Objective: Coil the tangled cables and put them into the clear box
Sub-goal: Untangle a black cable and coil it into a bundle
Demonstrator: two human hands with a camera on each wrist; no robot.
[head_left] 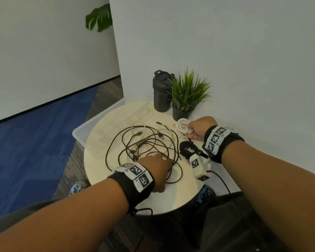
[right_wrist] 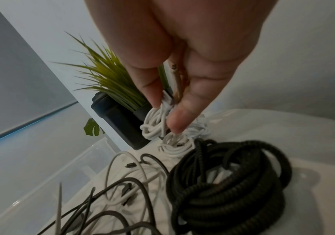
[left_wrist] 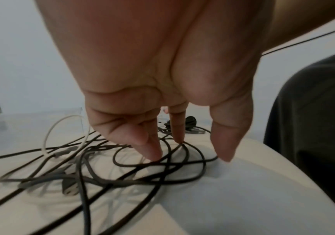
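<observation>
Loose black cables (head_left: 149,146) lie tangled with a thin white one (head_left: 140,127) on the round white table (head_left: 185,193). My left hand (head_left: 160,166) reaches down onto the tangle; its fingertips (left_wrist: 154,155) touch a black cable (left_wrist: 182,160) while the thumb (left_wrist: 226,151) stands apart, gripping nothing. My right hand (head_left: 195,130) pinches a coiled white cable (right_wrist: 154,127) between thumb and fingers, just above the table by the plant pot. A coiled black cable (right_wrist: 229,187) lies beside it on the table. The clear box (head_left: 87,130) sits at the table's far left edge.
A dark bottle (head_left: 161,91) and a potted grass plant (head_left: 186,95) stand at the back of the table against the white wall. Blue carpet (head_left: 35,151) lies to the left. A thin black wire (head_left: 220,179) runs off my right wrist.
</observation>
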